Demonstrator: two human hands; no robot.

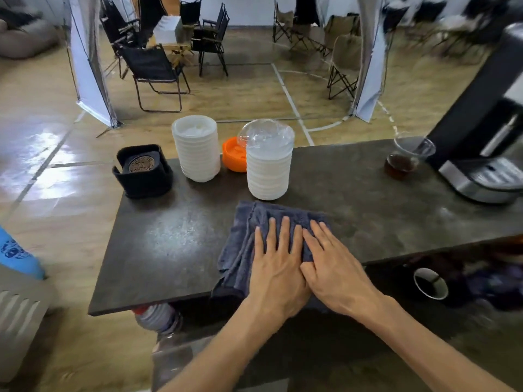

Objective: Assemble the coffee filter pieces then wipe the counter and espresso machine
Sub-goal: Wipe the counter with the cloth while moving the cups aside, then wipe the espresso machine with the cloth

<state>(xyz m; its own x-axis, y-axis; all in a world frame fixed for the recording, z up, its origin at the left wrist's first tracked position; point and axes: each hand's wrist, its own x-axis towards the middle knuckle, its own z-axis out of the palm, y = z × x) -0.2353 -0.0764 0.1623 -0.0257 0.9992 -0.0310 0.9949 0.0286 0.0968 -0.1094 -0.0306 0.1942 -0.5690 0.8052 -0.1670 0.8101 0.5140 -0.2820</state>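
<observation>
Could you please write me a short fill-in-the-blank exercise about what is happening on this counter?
1. Both hands, the left hand and the right hand, press flat on a dark grey ____.
2. The lid between the two white stacks is coloured ____.
3. The espresso machine stands at the counter's ____ end.

Missing words: cloth; orange; right

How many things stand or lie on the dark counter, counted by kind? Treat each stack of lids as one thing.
Stacks of lids: 2 (white stack, dome-topped stack)
Orange lid: 1
Coaster holder: 1
Cup with dark liquid: 1
Grey cloth: 1
Espresso machine: 1
Total: 7
</observation>
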